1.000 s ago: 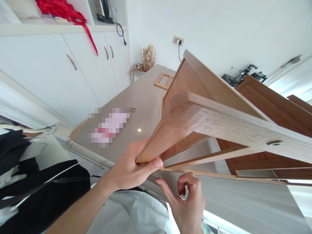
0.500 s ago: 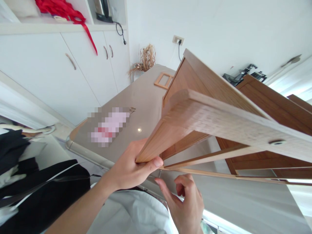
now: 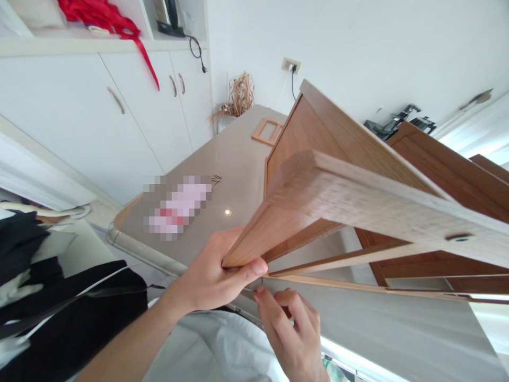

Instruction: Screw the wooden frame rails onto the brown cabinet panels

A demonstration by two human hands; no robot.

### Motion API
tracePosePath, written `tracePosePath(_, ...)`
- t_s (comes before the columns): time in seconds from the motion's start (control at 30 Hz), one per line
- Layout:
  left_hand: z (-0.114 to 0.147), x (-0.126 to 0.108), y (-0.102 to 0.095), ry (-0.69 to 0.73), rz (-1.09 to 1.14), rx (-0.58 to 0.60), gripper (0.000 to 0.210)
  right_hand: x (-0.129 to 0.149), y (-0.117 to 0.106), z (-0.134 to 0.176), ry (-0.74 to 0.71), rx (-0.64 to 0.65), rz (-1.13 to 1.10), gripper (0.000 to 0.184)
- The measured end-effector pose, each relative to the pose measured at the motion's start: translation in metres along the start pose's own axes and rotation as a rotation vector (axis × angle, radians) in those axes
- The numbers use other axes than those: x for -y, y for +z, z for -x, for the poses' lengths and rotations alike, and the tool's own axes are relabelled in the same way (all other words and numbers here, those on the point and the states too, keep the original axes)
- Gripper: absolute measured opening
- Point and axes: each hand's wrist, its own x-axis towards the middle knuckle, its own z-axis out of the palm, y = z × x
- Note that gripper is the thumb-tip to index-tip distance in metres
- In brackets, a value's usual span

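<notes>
My left hand [image 3: 217, 270] is wrapped round the near end of a wooden furniture panel [image 3: 274, 223], its thumb on the lower edge. That panel is tilted and belongs to a partly joined wooden frame, with another panel [image 3: 314, 116] behind it. Just below the left thumb, a thin metal rod like a hex key [image 3: 261, 282] sticks out under the wood. My right hand [image 3: 292, 326] has its thumb tip against this rod, the other fingers curled; most of the rod is hidden. A dark round hole shows in the panel's long edge.
On the grey table [image 3: 210, 154] lie several small screws or bolts [image 3: 216, 179], a blurred pink packet [image 3: 178, 207] and a small wooden frame piece [image 3: 265, 131]. Dried plants [image 3: 240, 95] stand by the wall. White cabinets [image 3: 79, 95] are at left, with dark clothes [image 3: 99, 302] nearer me.
My right hand has moved slightly left and up, bringing its thumb onto the thin rod. The wooden panel has shifted a little to the right; my left hand keeps its grip.
</notes>
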Motion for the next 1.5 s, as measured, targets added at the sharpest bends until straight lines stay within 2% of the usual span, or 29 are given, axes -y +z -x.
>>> tracePosePath(0.1,-0.001,0.0,0.001,-0.002,0.012,0.007,0.04,0.002,0.001,0.003,-0.021,0.016,0.0,0.035)
tracePosePath(0.3,-0.001,0.002,0.001,0.005,-0.008,-0.022,0.043,0.005,0.001,-0.002,0.001,-0.103,0.084,0.041)
tracePosePath(0.47,-0.002,0.002,0.001,-0.001,-0.015,-0.016,0.045,0.007,0.005,-0.01,-0.013,-0.127,0.08,0.037)
tracePosePath(0.7,-0.002,0.001,0.002,-0.028,-0.032,-0.025,0.049,0.01,0.005,-0.016,0.055,-0.153,0.037,0.022)
tracePosePath(0.83,-0.002,0.0,0.001,-0.034,-0.021,-0.004,0.053,0.006,0.0,-0.02,0.055,-0.215,0.004,0.024)
tracePosePath(1.07,-0.004,0.002,0.001,-0.01,0.005,-0.013,0.044,-0.003,-0.008,-0.014,0.093,-0.249,-0.041,0.033)
tracePosePath(1.23,-0.005,0.004,0.001,-0.013,-0.01,-0.012,0.044,-0.006,-0.014,-0.013,0.139,-0.177,-0.033,0.013)
tracePosePath(1.5,-0.001,0.036,-0.002,-0.105,0.006,0.014,0.066,-0.013,-0.007,-0.001,0.169,0.005,-0.105,0.017)
